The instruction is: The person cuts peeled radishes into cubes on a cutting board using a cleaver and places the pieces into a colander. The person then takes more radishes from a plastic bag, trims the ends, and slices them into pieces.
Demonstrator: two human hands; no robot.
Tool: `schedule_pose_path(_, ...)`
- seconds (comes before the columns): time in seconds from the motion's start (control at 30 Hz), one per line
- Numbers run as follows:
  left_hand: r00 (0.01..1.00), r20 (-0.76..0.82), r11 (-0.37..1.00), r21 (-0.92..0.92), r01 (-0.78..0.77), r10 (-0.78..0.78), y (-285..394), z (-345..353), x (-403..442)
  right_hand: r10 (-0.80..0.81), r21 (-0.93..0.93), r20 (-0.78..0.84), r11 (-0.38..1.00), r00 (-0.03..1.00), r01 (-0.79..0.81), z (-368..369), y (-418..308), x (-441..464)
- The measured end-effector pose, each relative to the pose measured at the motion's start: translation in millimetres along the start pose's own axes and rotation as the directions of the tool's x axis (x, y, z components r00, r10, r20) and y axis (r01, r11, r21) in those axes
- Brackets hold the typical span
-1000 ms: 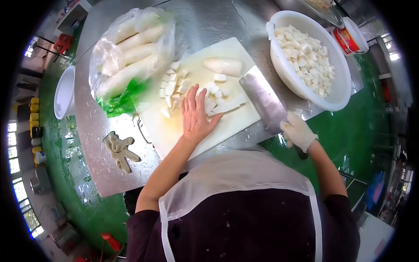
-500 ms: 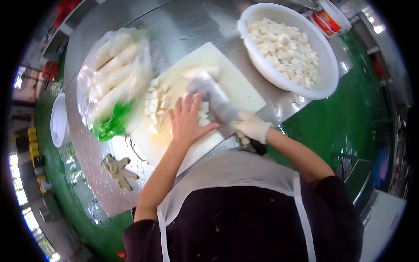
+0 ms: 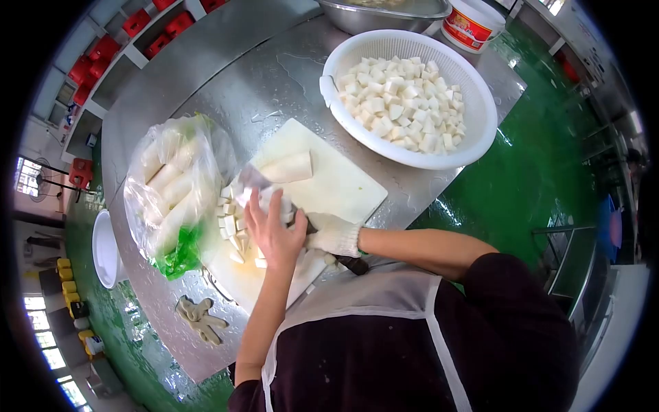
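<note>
My right hand (image 3: 334, 235), in a white knit glove, grips a cleaver whose blade (image 3: 251, 180) shows in part beyond my left fingers. Its dark handle end (image 3: 355, 266) sticks out near my apron. My bare left hand (image 3: 276, 235) is spread over the blade and some white pieces (image 3: 274, 199), its fingers apart; the contact beneath is partly hidden. Diced white radish (image 3: 230, 223) lies to the left on the white cutting board (image 3: 343, 189). Behind my hands, a cut length of peeled white radish (image 3: 288, 167) lies on the board.
A white basket (image 3: 480, 117) of radish cubes stands back right, near a metal bowl (image 3: 384, 19) and labelled bucket (image 3: 468, 26). At left are a plastic bag of whole radishes (image 3: 175, 182) and a loose glove (image 3: 199, 319). The metal table's edge drops to green floor.
The cleaver and my right hand have moved left, toward the diced pieces. My left hand now overlaps the blade and pieces. The camera view has shifted, showing more of the table's far side.
</note>
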State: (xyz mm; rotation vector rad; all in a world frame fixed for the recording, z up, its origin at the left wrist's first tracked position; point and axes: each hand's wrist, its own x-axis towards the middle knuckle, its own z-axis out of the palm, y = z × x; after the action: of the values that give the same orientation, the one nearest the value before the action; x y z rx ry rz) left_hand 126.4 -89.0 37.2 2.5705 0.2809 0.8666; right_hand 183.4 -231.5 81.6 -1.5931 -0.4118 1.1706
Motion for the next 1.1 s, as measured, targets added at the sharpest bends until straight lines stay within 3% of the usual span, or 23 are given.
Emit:
schedule_pose_path(0.07, 0.988, -0.035, 0.988, -0.014, -0.154, 0.153, 31.0, -5.0, 40.8, -0.083, 0.161, -0.115, 0.982, 0.990, 0.101, -12.2, 3.3, -2.9)
schedule_pose_path(0.13, 0.948, -0.102, 0.950, -0.053, -0.308, 0.301, 65.4, -1.2, 87.2, -0.193, 0.171, -0.267, 0.955, 0.944, 0.244, -38.6, -17.9, -22.4)
schedule_pose_path(0.17, 0.917, -0.151, 0.919, -0.086, -0.384, 0.369, 84.9, 5.6, 110.4, -0.153, 0.128, -0.307, 0.971, 0.939, 0.200, -55.9, -46.5, -44.9)
schedule_pose_path(0.2, 0.887, -0.180, 0.883, -0.133, -0.451, 0.426, 104.6, 15.6, 133.9, -0.305, 0.003, -0.401, 0.943, 0.864, 0.334, -75.4, -44.6, -47.3)
schedule_pose_path(0.23, 0.853, -0.210, 0.839, -0.179, -0.514, 0.478, 124.8, 27.0, 155.5, -0.290, 0.036, -0.496, 0.935, 0.819, 0.354, -90.2, -58.2, -60.2)
schedule_pose_path(0.27, 0.831, -0.229, 0.792, -0.259, -0.553, 0.506, 146.5, 37.8, 174.2, -0.429, -0.247, -0.575, 0.903, 0.697, 0.352, -111.4, -62.9, -69.5)
schedule_pose_path(0.3, 0.809, -0.254, 0.736, -0.335, -0.588, 0.530, 166.0, 50.6, 189.8, -0.551, -0.503, -0.631, 0.827, 0.546, 0.252, -132.5, -67.4, -78.8)
schedule_pose_path(0.37, 0.817, -0.204, 0.725, -0.381, -0.573, 0.539, 191.9, 86.4, 208.5, -0.579, -0.625, -0.675, 0.778, 0.457, 0.063, -187.2, -61.1, -91.2)
schedule_pose_path(0.4, 0.825, -0.180, 0.754, -0.338, -0.563, 0.536, 196.5, 94.6, 205.5, -0.646, -0.724, -0.671, 0.677, 0.365, -0.131, -208.8, -53.8, -95.4)
schedule_pose_path(0.47, 0.825, -0.117, 0.758, -0.340, -0.557, 0.554, 180.6, 86.5, 187.8, -0.486, -0.599, -0.798, 0.575, 0.357, -0.558, -206.7, -72.4, -123.0)
schedule_pose_path(0.53, 0.844, -0.056, 0.793, -0.315, -0.522, 0.534, 136.9, 74.4, 163.0, -0.436, -0.504, -0.853, 0.541, 0.288, -0.673, -236.3, -46.5, -131.2)
schedule_pose_path(0.6, 0.914, -0.022, 0.878, -0.266, -0.397, 0.406, 71.6, 64.3, 120.4, -0.305, -0.419, -0.905, 0.749, 0.296, -0.512, -247.4, -23.7, -142.3)
schedule_pose_path(0.63, 0.951, -0.020, 0.924, -0.231, -0.304, 0.308, 39.2, 51.4, 96.2, -0.416, -0.471, -0.872, 0.857, 0.259, -0.211, -228.3, -22.5, -149.5)
schedule_pose_path(0.67, 0.978, -0.047, 0.968, -0.142, -0.206, 0.201, 9.9, 35.4, 73.4, -0.393, -0.394, -0.871, 0.917, 0.295, 0.056, -211.5, -22.2, -152.6)
schedule_pose_path(0.7, 0.991, -0.088, 0.993, -0.056, -0.105, 0.099, -17.4, 19.6, 53.3, -0.433, -0.387, -0.839, 0.900, 0.330, 0.198, -201.1, -16.0, -151.3)
schedule_pose_path(0.77, 0.996, -0.077, 0.995, 0.083, 0.052, -0.046, -70.6, -8.6, 23.8, -0.339, -0.190, -0.793, 0.927, 0.506, 0.323, -169.2, -16.2, -148.1)
schedule_pose_path(0.83, 0.988, -0.043, 0.977, 0.150, 0.151, -0.146, -105.3, -24.9, 9.6, -0.354, -0.228, -0.695, 0.934, 0.626, 0.275, -140.5, -1.1, -130.0)
schedule_pose_path(0.9, 0.978, 0.023, 0.965, 0.166, 0.202, -0.209, -131.1, -24.9, 12.0, -0.233, -0.186, -0.487, 0.969, 0.842, 0.161, -112.6, -6.9, -103.9)
schedule_pose_path(0.93, 0.974, 0.094, 0.976, 0.089, 0.200, -0.208, -147.3, -17.2, 14.2, -0.109, -0.156, -0.415, 0.987, 0.903, 0.047, -99.5, -4.5, -88.5)
schedule_pose_path(0.97, 0.970, 0.110, 0.973, 0.110, 0.203, -0.215, -147.2, -14.8, 20.6, 0.022, -0.135, -0.337, 0.988, 0.941, -0.071, -87.2, 0.2, -74.0)
schedule_pose_path(1.07, 0.967, 0.105, 0.958, 0.197, 0.207, -0.230, -135.2, 0.2, 30.7, 0.190, -0.238, -0.227, 0.940, 0.955, -0.243, -58.4, 8.7, -43.1)
schedule_pose_path(1.1, 0.970, 0.078, 0.949, 0.238, 0.205, -0.229, -135.0, 6.7, 28.5, 0.206, -0.184, -0.231, 0.950, 0.951, -0.251, -53.9, 14.4, -37.2)
